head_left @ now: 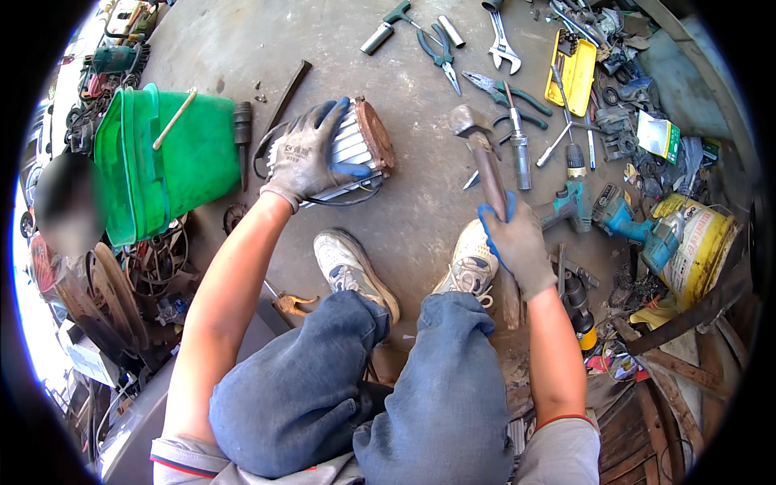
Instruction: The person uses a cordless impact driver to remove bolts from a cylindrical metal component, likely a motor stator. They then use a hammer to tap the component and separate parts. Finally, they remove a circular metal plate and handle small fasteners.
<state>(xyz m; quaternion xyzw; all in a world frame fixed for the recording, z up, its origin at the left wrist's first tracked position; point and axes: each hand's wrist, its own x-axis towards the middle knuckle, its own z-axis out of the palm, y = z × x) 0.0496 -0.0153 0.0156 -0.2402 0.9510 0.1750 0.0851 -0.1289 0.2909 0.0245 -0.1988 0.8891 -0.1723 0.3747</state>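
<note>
My left hand (305, 156), in a grey work glove with blue fingertips, lies over a finned silver electric motor (343, 145) on the floor. Its fingers spread across the fins and hold the body steady. A rusty round end (374, 133) of the motor faces right, and a dark cable loops beneath it. In my right hand (517, 246), gloved alike, is a hammer (487, 166). The fingers wrap round its handle, and the head points away from me, raised to the right of the motor with a gap between them.
A green plastic bin (174, 153) lies on the left. Pliers (440, 58), an adjustable wrench (503, 44) and a yellow case (575, 73) lie at the far right. Nearer are a teal cordless drill (572, 202) and a yellow bucket (699, 246). My shoes (356, 271) stand below the motor.
</note>
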